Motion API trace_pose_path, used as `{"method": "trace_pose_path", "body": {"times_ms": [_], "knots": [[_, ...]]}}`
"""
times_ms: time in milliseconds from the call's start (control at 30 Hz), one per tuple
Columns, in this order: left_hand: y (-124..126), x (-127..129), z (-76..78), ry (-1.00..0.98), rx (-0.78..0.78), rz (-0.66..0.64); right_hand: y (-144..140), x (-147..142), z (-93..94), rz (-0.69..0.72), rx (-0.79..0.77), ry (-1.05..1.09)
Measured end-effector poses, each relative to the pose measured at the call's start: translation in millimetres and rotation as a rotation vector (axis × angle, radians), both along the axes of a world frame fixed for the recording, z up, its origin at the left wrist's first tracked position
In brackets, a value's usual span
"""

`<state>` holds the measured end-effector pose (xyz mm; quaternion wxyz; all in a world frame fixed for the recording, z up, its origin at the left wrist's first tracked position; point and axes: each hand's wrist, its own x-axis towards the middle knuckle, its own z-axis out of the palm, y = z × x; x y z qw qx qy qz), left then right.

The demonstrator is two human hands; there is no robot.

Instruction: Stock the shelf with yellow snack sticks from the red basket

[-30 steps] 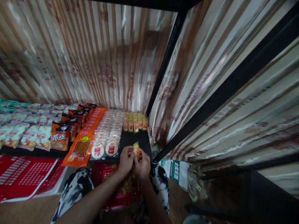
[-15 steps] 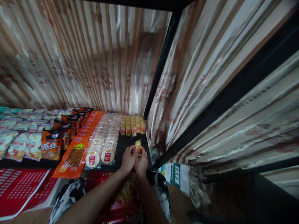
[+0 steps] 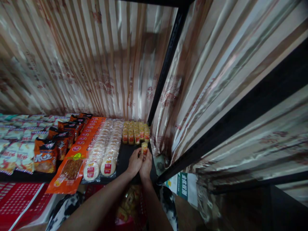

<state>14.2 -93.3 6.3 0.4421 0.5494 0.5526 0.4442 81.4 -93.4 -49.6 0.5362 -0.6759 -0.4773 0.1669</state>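
Both hands, L (image 3: pixel 135 162) & R (image 3: pixel 146 164), pinch one small yellow snack pack (image 3: pixel 144 148) upright just in front of the yellow pack row (image 3: pixel 135 133); prob. light, crinkly, crushable, so grip edges.

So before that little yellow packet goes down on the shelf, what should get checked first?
1. Packet held firmly: the small yellow packet is pinched between left hand and right hand: ok.
2. Packet upright: ok.
3. Free space in front of the row of yellow packets on the black shelf: ok.
4. Neighbouring round cakes out of the way: ok, apart to the left.
5. Label facing forward: cannot tell, too small.
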Motion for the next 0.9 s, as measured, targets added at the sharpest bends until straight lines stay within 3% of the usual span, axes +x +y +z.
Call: {"method": "trace_pose_path", "body": {"times_ms": [200, 467, 900], "knots": [[12, 6, 4.4, 0.022, -0.034, -0.007, 18, 3, 0.9, -0.009, -0.020, -0.008], [33, 11, -0.5, 0.020, -0.045, 0.011, 36, 5, 3.3, -0.015, 0.003, -0.042], [49, 9, 0.0, 0.052, -0.041, 0.021, 50, 4, 5.7, 0.041, 0.025, -0.053]]}}
